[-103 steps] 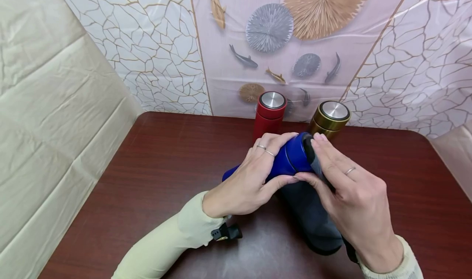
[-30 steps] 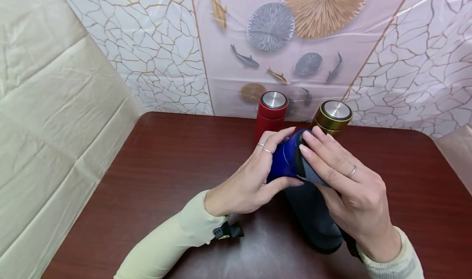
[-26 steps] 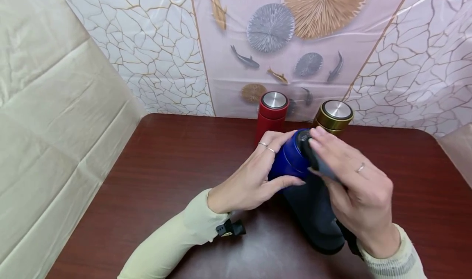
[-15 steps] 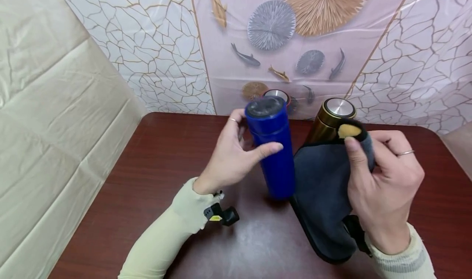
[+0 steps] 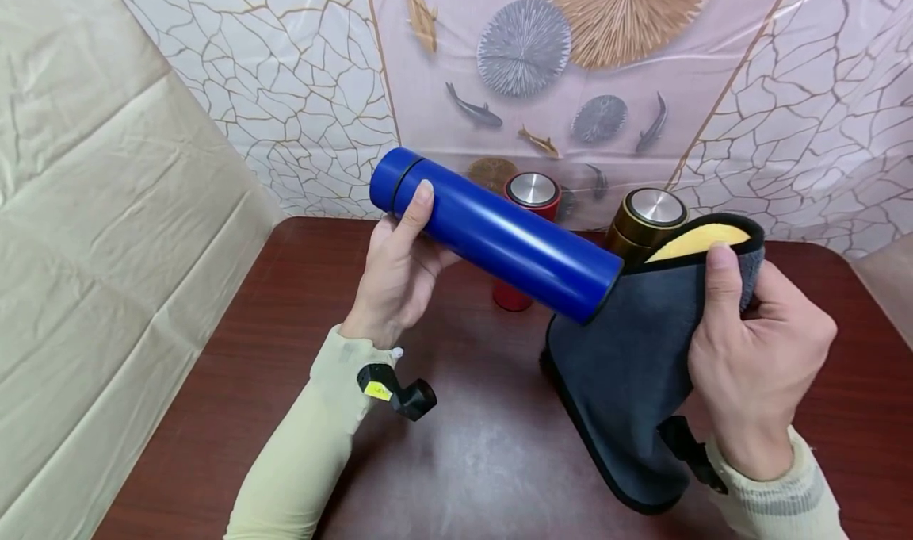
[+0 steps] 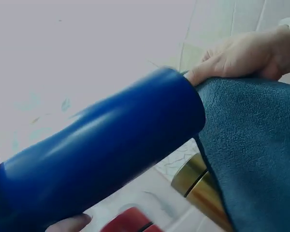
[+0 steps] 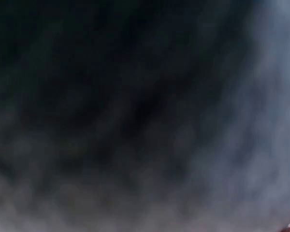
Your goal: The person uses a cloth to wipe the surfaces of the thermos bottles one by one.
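Note:
My left hand [image 5: 399, 278] grips a blue thermos bottle [image 5: 506, 235] near its lidded end, thumb on top. The bottle is tilted, its lid up to the left and its base down to the right. That base overlaps the edge of a grey cloth [image 5: 620, 350] with black trim and a yellow underside. My right hand [image 5: 759, 350] pinches the cloth's upper corner, and the rest hangs down. In the left wrist view the bottle [image 6: 106, 145] spans the middle and the cloth [image 6: 256, 140] hangs at right. Blurred grey cloth [image 7: 135, 121] fills the right wrist view.
A red thermos [image 5: 531, 191] stands behind the blue one, partly covered by it. Right of it stands a gold thermos [image 5: 645, 215], partly behind the cloth. They stand on a reddish-brown table [image 5: 285, 302], near a patterned wall hanging [image 5: 456, 88].
Earlier the right hand pressed the cloth on the blue bottle's lid. It has since drawn the cloth right. The left hand has lifted and turned the bottle, its lid now up left.

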The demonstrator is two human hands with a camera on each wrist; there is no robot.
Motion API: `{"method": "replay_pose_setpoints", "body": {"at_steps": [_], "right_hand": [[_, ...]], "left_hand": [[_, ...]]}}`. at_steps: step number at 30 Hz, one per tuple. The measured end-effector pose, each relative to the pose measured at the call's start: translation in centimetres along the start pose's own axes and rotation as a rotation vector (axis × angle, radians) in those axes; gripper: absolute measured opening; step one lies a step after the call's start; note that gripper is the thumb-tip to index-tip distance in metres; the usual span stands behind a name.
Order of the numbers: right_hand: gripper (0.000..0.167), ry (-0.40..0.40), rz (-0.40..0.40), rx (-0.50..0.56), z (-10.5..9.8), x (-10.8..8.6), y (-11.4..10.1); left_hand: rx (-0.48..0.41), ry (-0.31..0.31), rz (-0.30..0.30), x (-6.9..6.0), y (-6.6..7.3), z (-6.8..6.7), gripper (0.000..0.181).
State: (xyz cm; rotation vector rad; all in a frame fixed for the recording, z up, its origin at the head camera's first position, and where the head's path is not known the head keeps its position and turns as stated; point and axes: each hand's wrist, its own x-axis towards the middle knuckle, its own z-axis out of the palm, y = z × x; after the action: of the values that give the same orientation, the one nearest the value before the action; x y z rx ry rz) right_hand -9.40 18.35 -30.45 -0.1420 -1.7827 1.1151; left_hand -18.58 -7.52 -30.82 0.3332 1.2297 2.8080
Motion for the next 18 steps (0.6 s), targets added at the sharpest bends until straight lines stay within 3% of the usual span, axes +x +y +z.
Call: {"method": "replay_pose_setpoints", "body": {"at_steps": [3,8,10,12,15,18], "right_hand": [[0.031,0.062,-0.022,0.091,0.3,-0.3,-0.2],[0.033,0.187,-0.062,0.258,0.8,-1.1,-0.3],[0.035,0.194,-0.083,0.284,1.1,-1.5,-0.5],[0.035,0.158,-0.114,0.279,1.3,-2.1,-0.7],[0.034,0.019,-0.196,0.240,1.6,-2.9,-1.3],[0.043,-0.066,-0.281,0.210,2.1,-3.5,-1.6]], "left_hand": [[-0.024,0.003,-0.021,0.1,-0.6,0.3,0.096],[-0.057,0.020,-0.111,-0.1,-1.8,0.8,0.102],[-0.078,0.038,-0.141,-0.3,-2.1,0.9,0.105],[-0.100,0.051,-0.146,-0.4,-2.3,0.9,0.106],[-0.129,0.069,-0.140,-0.5,-2.5,0.9,0.107],[-0.147,0.069,-0.135,-0.7,-2.6,1.1,0.108]]}}
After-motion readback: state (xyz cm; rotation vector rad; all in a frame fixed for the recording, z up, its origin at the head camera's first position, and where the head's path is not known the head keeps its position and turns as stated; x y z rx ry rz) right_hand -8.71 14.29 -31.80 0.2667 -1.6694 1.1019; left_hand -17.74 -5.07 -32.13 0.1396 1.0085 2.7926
